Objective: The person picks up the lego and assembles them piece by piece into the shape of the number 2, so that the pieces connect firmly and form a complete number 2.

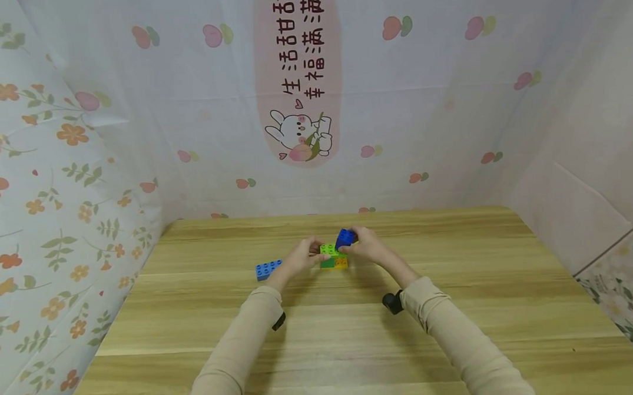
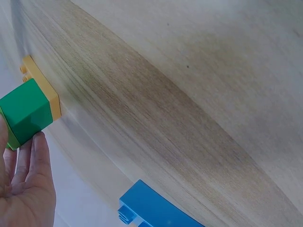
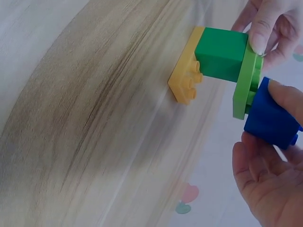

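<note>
A small stack of toy building blocks stands near the table's back: a yellow plate at the bottom, a green brick on one end of it, and a lime plate on top, overhanging the yellow studs. My left hand grips the stack from the left, its thumb on the lime plate and fingers behind. Between the thumb and fingers of my right hand, a dark blue brick is pinched. It leans over the overhanging end of the lime plate, its lower edge right at the studs.
A lighter blue brick lies on the wooden table left of the stack, partly behind the left forearm. Patterned cloth hangs behind the table and along its sides. Black wrist devices sit under the sleeves.
</note>
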A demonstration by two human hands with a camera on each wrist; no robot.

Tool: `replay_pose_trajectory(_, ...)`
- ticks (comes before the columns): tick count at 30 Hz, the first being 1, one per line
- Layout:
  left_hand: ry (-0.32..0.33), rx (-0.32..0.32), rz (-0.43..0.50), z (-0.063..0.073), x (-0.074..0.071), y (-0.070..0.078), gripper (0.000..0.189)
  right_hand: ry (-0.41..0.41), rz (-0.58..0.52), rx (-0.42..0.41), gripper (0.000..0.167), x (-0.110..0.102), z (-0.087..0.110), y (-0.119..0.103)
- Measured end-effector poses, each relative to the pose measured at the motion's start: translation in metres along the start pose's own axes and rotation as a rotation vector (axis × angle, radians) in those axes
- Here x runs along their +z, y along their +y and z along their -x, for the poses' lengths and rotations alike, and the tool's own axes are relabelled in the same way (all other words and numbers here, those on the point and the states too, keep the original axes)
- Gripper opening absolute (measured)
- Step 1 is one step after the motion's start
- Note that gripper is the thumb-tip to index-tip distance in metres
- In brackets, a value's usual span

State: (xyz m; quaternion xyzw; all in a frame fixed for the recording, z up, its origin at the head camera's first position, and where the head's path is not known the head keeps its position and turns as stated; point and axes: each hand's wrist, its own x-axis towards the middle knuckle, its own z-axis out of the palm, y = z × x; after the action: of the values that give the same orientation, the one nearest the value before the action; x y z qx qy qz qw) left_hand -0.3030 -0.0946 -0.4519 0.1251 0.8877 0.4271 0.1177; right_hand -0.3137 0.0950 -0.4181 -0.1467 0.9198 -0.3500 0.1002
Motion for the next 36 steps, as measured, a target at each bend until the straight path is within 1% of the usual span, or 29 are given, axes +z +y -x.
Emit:
replay_pose_trajectory(4, 0.002, 0.001, 0.001, 0.0002, 0.0001, 0.0000, 0.039, -0.021, -0.007, -0.050, 0.052, -0.0012, -0.0002, 0.0012)
replay_pose_trajectory(7, 0.002, 0.005, 0.011, 0.0016, -0.0003, 0.0005, 0.038, -0.046, 0.016, -0.122, 0.049, -0.0027, -0.0006, 0.0017)
replay_pose_trajectory(10, -0.003, 0.011, 0.024, 0.0026, -0.0005, 0.0006, 0.039, -0.071, 0.041, -0.166, 0.047, -0.0039, -0.0009, 0.0023)
replay_pose_trajectory(15, -0.012, 0.017, 0.027, 0.0011, 0.0002, 0.0004, 0.040, -0.087, 0.068, -0.183, 0.047, -0.0039, -0.0020, 0.0042)
replay_pose_trajectory(20, -0.005, 0.001, 0.033, 0.0004, 0.0007, 0.0005, 0.040, -0.095, 0.109, -0.241, 0.047, -0.0042, -0.0039, 0.0045)
replay_pose_trajectory(23, -0.009, 0.003, 0.035, 0.0010, 0.0019, -0.0001, 0.040, -0.101, 0.116, -0.234, 0.047, -0.0041, -0.0026, 0.0036)
replay_pose_trajectory(28, -0.018, 0.013, 0.029, 0.0024, 0.0012, -0.0025, 0.040, -0.104, 0.148, -0.216, 0.050, -0.0033, -0.0001, 0.0001)
replay_pose_trajectory(36, -0.003, 0.047, 0.023, 0.0034, -0.0008, -0.0007, 0.040, -0.076, 0.169, -0.272, 0.048, -0.0028, 0.0004, -0.0008)
